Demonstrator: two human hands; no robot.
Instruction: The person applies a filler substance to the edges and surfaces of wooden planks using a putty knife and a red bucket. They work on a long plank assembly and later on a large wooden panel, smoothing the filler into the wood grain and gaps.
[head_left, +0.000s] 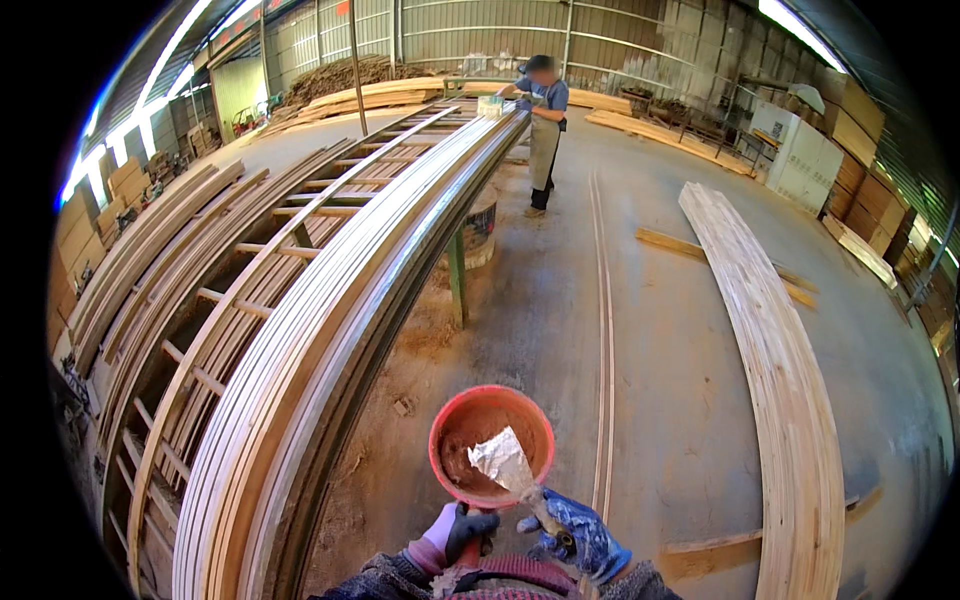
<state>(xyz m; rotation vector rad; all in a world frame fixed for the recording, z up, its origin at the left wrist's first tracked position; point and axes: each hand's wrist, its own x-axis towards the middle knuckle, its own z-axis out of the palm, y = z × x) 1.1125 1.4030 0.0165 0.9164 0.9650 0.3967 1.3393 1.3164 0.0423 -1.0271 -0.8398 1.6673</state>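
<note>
From the head view, my left hand (455, 532) grips the small red bowl (491, 445) of brown putty from below, low over the floor (680, 400). My right hand (578, 538) pinches the scraper (508, 462), its blade resting in the bowl. The bowl looks light and stiff, its paste soft and sticky, so I judge underneath the safest hold.

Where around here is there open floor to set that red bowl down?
Bare concrete lies between the plank rack and the long board stack, beside the thin strips. The rack top is crowded with planks. Sawdust covers the floor by the rack leg.
</note>
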